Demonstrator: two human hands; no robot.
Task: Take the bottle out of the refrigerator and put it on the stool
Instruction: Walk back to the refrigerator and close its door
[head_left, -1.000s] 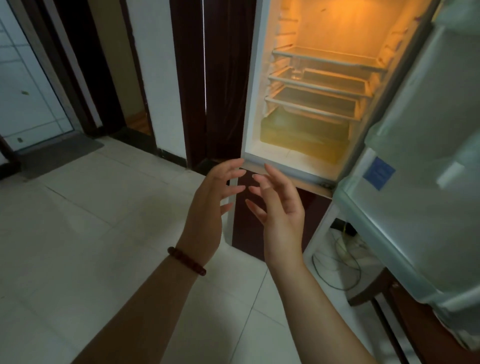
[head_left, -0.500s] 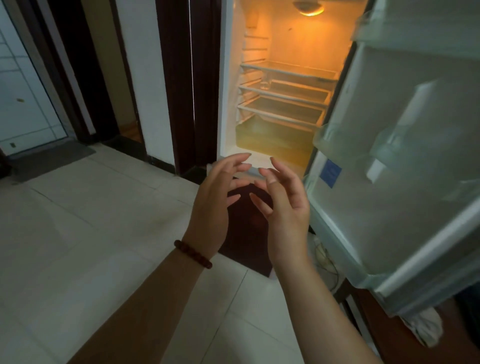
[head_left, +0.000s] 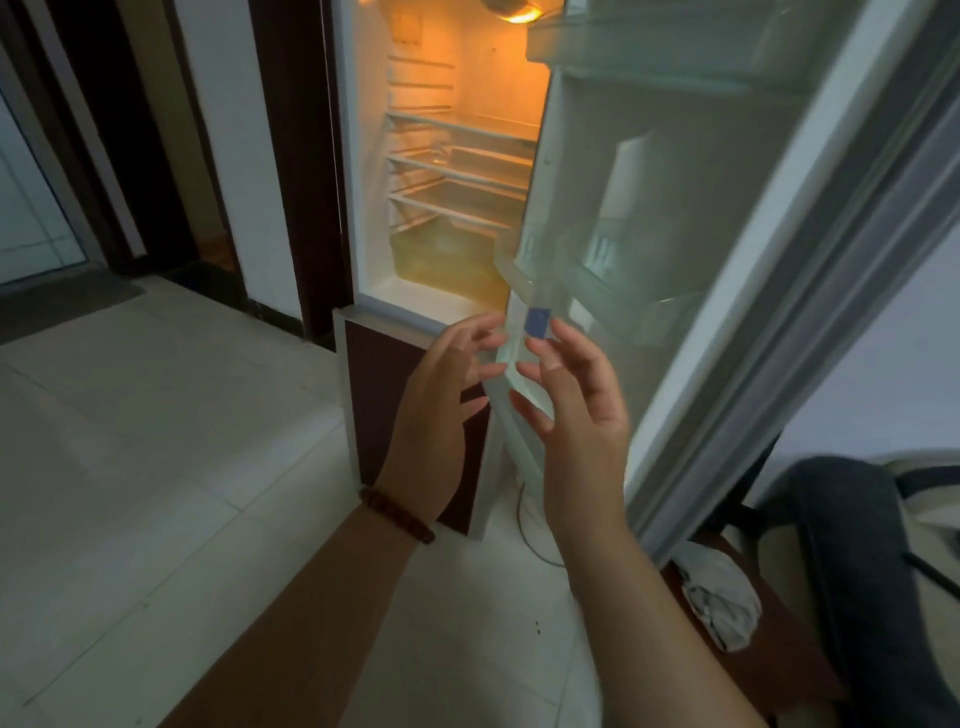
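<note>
Two hands are raised before the open refrigerator (head_left: 493, 78), and neither touches anything. The left hand (head_left: 436, 410) and right hand (head_left: 576, 415) face each other just apart, fingers (head_left: 478, 332) spread wide, loosely bent and holding nothing. The lit shelves inside look bare. As far as the blur allows, the bottle (head_left: 626, 176) is the pale upright shape standing in the door (head_left: 727, 389). It sits behind the cloudy front of a door shelf (head_left: 623, 296), above and right of the hands. The stool (head_left: 789, 670) is probably the low brown wooden top at lower right, near the door's bottom edge, with a crumpled cloth (head_left: 717, 603) lying on it.

The bottle must rise over the shelf front. Lifted too little, its base could catch there and tip. If chilled and damp, it may slide through a loose hold. The cloth covers part of the stool, and a bottle set on its folds would stand tilted. A low carry could also knock the door's lower corner.
</note>
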